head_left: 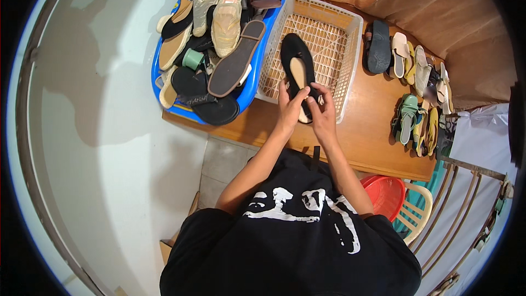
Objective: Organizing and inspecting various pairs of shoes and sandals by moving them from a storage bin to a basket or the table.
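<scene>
Between my two hands is a black flat shoe [296, 55] with a beige insole, its toe pointing away from me. My left hand [289, 104] is closed on its left side near the heel. Opposite it, my right hand [323, 108] grips the right side, both thumbs meeting over the opening. Beneath the shoe stands a cream plastic crate [344, 71] with a slotted bottom. To the left, a blue tub [262, 63] is heaped with mixed sandals and slippers, among them a grey-soled sandal [235, 63].
On the wooden table [364, 126], paired footwear lines the right side, including a dark slide [378, 49] and a green sandal [406, 112]. A red basin [383, 194] rests on a cream plastic chair [421, 208]. Brown curtain [438, 5] hangs behind; a white wall [120, 159] stands left.
</scene>
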Motion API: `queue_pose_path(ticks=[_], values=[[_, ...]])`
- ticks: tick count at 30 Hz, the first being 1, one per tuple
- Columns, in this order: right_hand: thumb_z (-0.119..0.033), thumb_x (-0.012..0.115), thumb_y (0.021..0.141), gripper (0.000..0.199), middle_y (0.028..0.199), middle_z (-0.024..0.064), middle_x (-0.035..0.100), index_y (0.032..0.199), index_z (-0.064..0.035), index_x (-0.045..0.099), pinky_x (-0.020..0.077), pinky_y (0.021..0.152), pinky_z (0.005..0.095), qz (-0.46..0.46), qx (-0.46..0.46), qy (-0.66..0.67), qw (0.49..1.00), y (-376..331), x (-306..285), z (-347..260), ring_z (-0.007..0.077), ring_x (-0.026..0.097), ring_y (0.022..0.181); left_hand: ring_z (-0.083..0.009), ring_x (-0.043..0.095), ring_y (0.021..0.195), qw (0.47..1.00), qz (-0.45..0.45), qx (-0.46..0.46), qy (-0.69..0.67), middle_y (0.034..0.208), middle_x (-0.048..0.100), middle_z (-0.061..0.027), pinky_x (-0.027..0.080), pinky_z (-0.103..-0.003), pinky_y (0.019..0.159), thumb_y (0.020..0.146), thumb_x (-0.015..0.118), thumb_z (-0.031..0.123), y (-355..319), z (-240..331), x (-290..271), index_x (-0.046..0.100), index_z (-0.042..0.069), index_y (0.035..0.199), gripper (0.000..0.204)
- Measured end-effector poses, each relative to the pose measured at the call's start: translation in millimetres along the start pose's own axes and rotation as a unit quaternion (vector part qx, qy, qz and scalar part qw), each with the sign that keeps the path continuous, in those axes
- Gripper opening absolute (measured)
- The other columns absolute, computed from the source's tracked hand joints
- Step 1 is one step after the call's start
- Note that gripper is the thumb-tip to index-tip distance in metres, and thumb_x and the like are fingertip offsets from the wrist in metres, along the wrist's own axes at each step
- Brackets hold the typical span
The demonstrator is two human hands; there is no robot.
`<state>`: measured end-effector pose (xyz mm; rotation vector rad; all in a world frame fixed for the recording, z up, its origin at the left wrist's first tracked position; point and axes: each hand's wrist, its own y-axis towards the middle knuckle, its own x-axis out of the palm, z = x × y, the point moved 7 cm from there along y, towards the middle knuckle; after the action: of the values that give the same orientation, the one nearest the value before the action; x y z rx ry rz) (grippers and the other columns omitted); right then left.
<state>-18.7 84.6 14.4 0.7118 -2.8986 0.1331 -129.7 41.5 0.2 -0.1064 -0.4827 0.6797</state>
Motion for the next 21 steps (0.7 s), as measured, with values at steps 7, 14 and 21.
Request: queue_pose_path(ticks=[7, 14, 21], values=[[0.0, 0.063, 0.095, 0.042, 0.13, 0.0091, 0.058, 0.136, -0.0058, 0.056, 0.0491, 0.095, 0.0312, -0.13, 0.006, 0.023, 0.991, -48, 43, -16, 0.0178, 0.061, 0.111, -0.0161, 0.062, 0.1, 0.993, 0.09, 0.078, 0.026, 0.112, 0.066, -0.0087, 0.048, -0.03, 0.088, 0.092, 0.066, 0.015, -62, 34, -50, 0.059, -0.002, 0.125, 0.037], [-0.001, 0.069, 0.092, 0.058, 0.141, 0.0076, 0.052, 0.146, -0.0116, 0.052, 0.0517, 0.096, 0.0328, -0.28, 0.022, -0.051, 0.958, -76, 116, -39, 0.0192, 0.057, 0.117, -0.0204, 0.063, 0.105, 0.949, 0.164, 0.239, 0.121, 0.12, 0.064, -0.0142, 0.05, -0.031, 0.092, 0.085, 0.059, 0.004, -72, 104, -143, 0.053, -0.009, 0.137, 0.054], [-0.002, 0.068, 0.093, 0.039, 0.141, 0.0087, 0.054, 0.131, -0.0073, 0.062, 0.0531, 0.097, 0.0338, -0.294, -0.007, -0.078, 0.952, -56, 195, -43, 0.0185, 0.06, 0.118, -0.0276, 0.066, 0.105, 0.895, 0.215, 0.251, 0.301, 0.129, 0.062, -0.0194, 0.051, -0.037, 0.092, 0.093, 0.065, 0.016, -11, 159, -247, 0.052, -0.005, 0.142, 0.055]])
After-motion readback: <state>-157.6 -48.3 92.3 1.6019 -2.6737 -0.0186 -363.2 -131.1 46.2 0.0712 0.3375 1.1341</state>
